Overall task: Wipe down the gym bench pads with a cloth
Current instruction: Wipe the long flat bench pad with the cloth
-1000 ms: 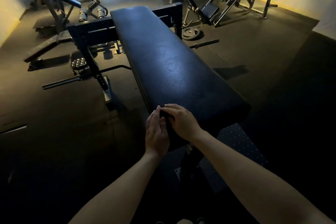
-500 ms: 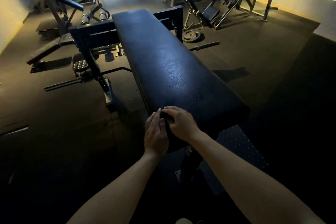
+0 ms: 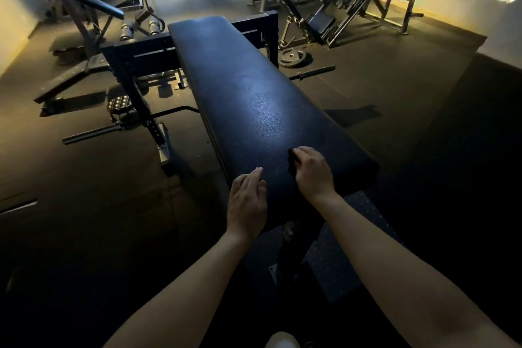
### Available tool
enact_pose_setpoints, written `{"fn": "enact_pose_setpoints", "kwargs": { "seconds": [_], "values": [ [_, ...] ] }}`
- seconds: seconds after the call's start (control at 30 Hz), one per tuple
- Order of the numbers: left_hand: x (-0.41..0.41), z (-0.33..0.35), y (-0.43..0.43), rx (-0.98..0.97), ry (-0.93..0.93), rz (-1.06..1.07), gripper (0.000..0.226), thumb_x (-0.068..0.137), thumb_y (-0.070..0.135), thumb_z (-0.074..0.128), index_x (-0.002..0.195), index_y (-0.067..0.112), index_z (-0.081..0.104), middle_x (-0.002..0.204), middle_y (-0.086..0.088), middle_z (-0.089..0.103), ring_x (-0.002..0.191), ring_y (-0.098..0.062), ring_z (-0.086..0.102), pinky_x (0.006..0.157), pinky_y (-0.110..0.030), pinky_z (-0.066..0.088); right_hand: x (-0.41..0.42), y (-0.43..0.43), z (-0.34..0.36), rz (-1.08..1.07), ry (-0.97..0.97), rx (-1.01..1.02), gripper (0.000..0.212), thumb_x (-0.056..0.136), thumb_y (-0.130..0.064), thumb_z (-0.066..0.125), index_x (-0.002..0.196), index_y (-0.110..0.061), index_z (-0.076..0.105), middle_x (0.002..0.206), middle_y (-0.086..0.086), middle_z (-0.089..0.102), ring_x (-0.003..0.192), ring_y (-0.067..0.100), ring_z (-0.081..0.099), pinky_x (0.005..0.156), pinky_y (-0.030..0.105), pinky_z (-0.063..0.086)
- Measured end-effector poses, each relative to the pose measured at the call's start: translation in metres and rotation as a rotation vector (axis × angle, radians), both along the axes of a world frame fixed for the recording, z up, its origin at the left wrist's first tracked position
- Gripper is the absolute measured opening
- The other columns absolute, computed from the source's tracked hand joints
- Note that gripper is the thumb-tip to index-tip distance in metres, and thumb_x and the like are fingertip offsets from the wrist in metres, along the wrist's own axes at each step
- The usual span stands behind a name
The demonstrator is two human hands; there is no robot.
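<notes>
At the near end of the long black textured gym bench pad (image 3: 254,99), the two hands have parted: half a second ago they were bunched together at the pad's near left corner. Now the right hand (image 3: 312,174) sits further right on the pad's top, fingers curled round a small dark cloth (image 3: 292,162) that it presses to the surface. The left hand (image 3: 247,202) hangs back by the left edge, fingers loosely straight, holding nothing; whether it touches the pad I cannot tell. Readying the cloth seems over and wiping is starting, with nearly the whole pad left.
</notes>
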State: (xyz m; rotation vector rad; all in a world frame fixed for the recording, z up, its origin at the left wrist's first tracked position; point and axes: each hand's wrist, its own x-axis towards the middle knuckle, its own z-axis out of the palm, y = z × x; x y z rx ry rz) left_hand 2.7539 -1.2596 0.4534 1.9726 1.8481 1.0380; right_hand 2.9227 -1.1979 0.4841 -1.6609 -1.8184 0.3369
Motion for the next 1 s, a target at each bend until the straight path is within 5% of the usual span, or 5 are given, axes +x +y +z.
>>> {"fn": "enact_pose_setpoints", "kwargs": {
  "seconds": [0.17, 0.4, 0.6, 1.0],
  "values": [
    [0.000, -0.001, -0.001, 0.027, -0.121, 0.033, 0.055, 0.103, 0.038, 0.030, 0.143, 0.010, 0.053, 0.133, -0.004, 0.062, 0.126, -0.011, 0.039, 0.105, -0.011, 0.021, -0.016, -0.012, -0.001, 0.085, 0.004, -0.029, 0.028, 0.097, -0.012, 0.058, 0.123, -0.009, 0.068, 0.125, 0.009, 0.066, 0.114, 0.031, 0.059, 0.099, 0.037, 0.045],
    [-0.001, -0.008, 0.000, 0.044, -0.065, 0.021, 0.055, 0.103, 0.041, 0.028, 0.142, 0.012, 0.055, 0.135, -0.002, 0.062, 0.127, -0.013, 0.041, 0.109, -0.022, 0.029, -0.033, -0.042, 0.004, 0.366, 0.005, -0.022, 0.031, 0.096, -0.013, 0.060, 0.126, -0.015, 0.068, 0.122, 0.003, 0.069, 0.107, 0.023, 0.058, 0.094, 0.033, 0.048],
    [-0.001, -0.008, 0.002, 0.040, -0.027, 0.030, 0.055, 0.103, 0.040, 0.028, 0.141, 0.012, 0.055, 0.132, -0.002, 0.063, 0.125, -0.014, 0.043, 0.109, -0.026, 0.032, -0.012, 0.005, 0.005, 0.074, 0.065, -0.103, 0.048, 0.096, -0.035, 0.065, 0.131, -0.003, 0.062, 0.135, 0.013, 0.057, 0.129, 0.030, 0.048, 0.112, 0.036, 0.034],
    [-0.003, -0.008, 0.002, 0.046, -0.019, 0.021, 0.054, 0.103, 0.038, 0.028, 0.140, 0.011, 0.057, 0.134, -0.005, 0.063, 0.126, -0.016, 0.042, 0.109, -0.027, 0.032, -0.031, -0.033, -0.004, 0.240, 0.028, 0.059, 0.015, 0.096, -0.020, 0.061, 0.100, -0.013, 0.075, 0.104, 0.000, 0.070, 0.095, 0.021, 0.059, 0.085, 0.031, 0.047]
  ]
}}
